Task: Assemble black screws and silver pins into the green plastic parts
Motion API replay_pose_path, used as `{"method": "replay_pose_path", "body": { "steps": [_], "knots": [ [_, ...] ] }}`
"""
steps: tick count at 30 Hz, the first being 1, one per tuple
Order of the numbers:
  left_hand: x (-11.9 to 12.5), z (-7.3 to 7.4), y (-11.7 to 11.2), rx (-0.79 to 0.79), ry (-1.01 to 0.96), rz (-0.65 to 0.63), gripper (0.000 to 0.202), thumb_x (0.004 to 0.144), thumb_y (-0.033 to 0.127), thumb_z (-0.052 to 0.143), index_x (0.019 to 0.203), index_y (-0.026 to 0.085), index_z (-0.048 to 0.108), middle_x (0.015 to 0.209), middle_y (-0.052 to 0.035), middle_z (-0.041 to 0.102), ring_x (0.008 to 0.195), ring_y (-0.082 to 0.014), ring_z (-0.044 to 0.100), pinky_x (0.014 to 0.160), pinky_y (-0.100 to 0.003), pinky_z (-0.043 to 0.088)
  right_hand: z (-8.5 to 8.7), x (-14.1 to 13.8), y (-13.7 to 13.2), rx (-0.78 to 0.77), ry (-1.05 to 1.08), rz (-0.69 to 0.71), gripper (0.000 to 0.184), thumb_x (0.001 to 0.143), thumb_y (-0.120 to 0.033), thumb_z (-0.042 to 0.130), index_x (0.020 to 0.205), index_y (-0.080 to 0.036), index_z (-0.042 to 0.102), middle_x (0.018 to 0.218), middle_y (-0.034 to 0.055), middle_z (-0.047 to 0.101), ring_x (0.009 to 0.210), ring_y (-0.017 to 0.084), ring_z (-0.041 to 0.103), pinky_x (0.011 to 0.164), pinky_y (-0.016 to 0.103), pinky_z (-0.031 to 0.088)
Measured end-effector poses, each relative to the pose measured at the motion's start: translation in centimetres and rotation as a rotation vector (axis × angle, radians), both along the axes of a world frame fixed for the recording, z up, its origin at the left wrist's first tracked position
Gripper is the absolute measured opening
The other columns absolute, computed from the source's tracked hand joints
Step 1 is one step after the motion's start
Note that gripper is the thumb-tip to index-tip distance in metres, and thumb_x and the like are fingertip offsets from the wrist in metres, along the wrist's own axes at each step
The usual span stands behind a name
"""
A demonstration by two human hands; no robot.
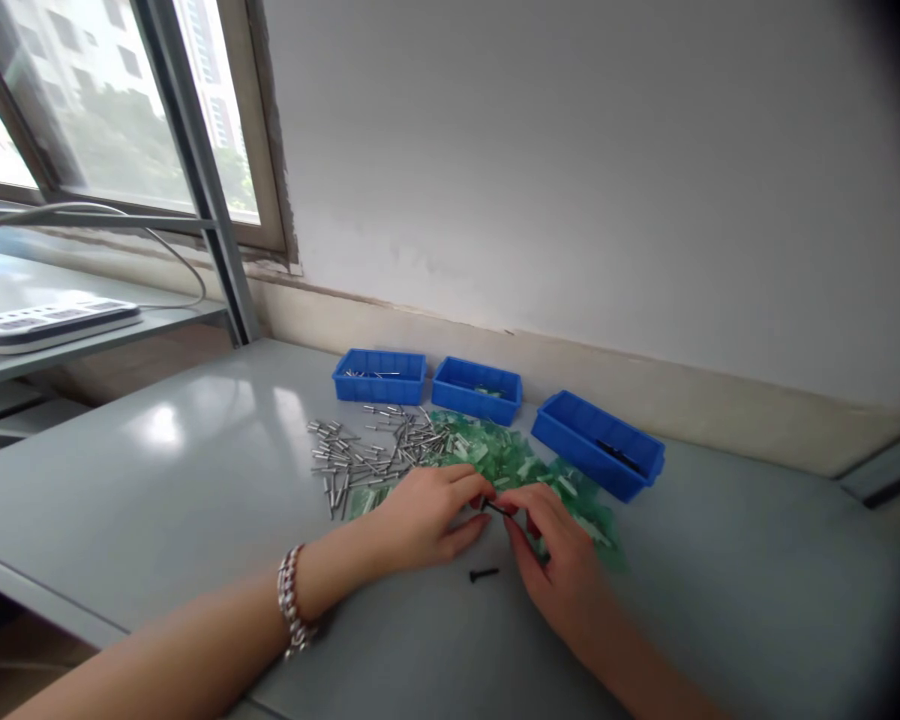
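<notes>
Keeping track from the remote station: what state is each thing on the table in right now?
Right hand: pinching a black screw
Left hand: fingers curled, tips at that screw
Loose black screw: lying flat
Left blue bin: holds silver pins
Middle blue bin: holds a few green pieces
Right blue bin: holds dark screws
Silver pin heap: loose, scattered
Green piece heap: loose, spread

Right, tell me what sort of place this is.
Probably a small light-assembly or parts-sorting workstation, perhaps in a workshop. Blue plastic parts bins stand along the wall, and loose metal pins and green translucent pieces are spread across a grey workbench.
</notes>
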State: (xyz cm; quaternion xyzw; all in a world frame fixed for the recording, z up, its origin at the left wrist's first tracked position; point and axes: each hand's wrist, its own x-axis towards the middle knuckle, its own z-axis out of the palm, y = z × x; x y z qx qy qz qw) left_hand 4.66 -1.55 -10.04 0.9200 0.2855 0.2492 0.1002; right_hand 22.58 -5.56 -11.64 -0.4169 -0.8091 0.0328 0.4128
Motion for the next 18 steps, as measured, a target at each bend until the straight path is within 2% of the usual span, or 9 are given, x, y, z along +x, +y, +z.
{"method": "replay_pose_path", "body": {
  "steps": [7, 18],
  "knots": [
    [-0.01, 0.16, -0.02, -0.021, -0.028, -0.013, 0.019, 0.084, 0.02, 0.042, 0.099, 0.017, 0.053, 0.086, -0.0039, 0.057, 0.07, -0.0122, 0.053, 0.061, -0.024, 0.043, 0.08, 0.56, 0.47, -0.034, 0.004, -0.001, 0.019, 0.085, -0.01, 0.038, 0.097, -0.021, 0.048, 0.086, 0.0046, 0.054, 0.079, 0.016, 0.054, 0.068, 0.028, 0.045],
    [-0.01, 0.15, -0.04, 0.0, -0.062, -0.063, 0.022, 0.088, 0.027, 0.039, 0.096, 0.015, 0.054, 0.083, -0.0055, 0.057, 0.071, -0.0131, 0.053, 0.061, -0.026, 0.045, -0.24, 0.62, 0.52, -0.025, -0.018, 0.006, 0.022, 0.084, -0.009, 0.037, 0.099, -0.021, 0.048, 0.082, 0.0038, 0.054, 0.073, 0.015, 0.054, 0.064, 0.027, 0.045]
  ]
}}
